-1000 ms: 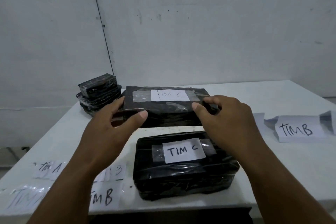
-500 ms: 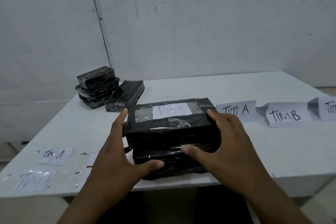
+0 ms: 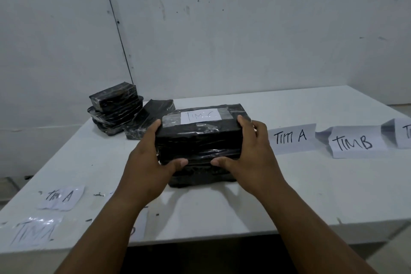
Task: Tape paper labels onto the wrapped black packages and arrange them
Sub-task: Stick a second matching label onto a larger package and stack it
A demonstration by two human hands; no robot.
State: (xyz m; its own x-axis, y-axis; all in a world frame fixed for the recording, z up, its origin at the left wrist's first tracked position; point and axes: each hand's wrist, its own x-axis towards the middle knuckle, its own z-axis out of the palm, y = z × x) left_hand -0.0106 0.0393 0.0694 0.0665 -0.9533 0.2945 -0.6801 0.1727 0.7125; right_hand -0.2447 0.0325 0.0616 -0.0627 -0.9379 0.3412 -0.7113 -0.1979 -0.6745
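Now both hands are clamped on the stack: the left hand (image 3: 148, 163) curls its fingers up the left end of the top package (image 3: 200, 135) with the thumb pressed across the front, and the right hand (image 3: 249, 158) mirrors it, fingers hooked over the right end, thumb lying along the front seam. The two thumb tips nearly meet, a small gap between them. Both forearms reach in from the bottom of the view, angled toward each other, wrists low.

That top package is a black brick-shaped block in glossy, wrinkled film, sitting squarely on a bottom package (image 3: 200, 177) of the same kind, near the front middle of the white table (image 3: 311, 196). On its top face a white paper label (image 3: 200, 116) is held down by clear tape, the writing faint.

Back left stands a pile of packages (image 3: 114, 109), with a loose package (image 3: 149, 121) leaning against it. To the right, folded paper signs stand in a row: the TIM A sign (image 3: 291, 138), then the TIM B sign (image 3: 353, 143). Front left, loose labels (image 3: 60, 197) lie flat, some under shiny tape.
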